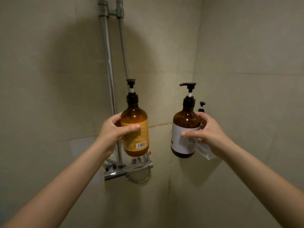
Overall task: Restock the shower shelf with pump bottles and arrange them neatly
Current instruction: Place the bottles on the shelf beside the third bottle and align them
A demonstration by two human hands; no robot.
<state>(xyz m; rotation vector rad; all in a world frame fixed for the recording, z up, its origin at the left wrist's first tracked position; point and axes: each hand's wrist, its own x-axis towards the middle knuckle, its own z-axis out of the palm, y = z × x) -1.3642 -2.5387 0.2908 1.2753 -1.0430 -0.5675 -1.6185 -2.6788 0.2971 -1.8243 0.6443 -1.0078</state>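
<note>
You face a tiled shower corner [181,46], with the chrome riser pipe [109,66] and hose running down the far wall to the mixer valve [130,169]. Your left hand [113,130] is wrapped around an amber pump bottle with an orange label [135,129], held upright in the air in front of the pipe. Your right hand [207,130] grips a second amber bottle with a white label [185,129], also upright, just left of the clear shelf [206,153] on the right wall. A third pump head [201,106] peeks out behind your right fingers, on that shelf side.
</note>
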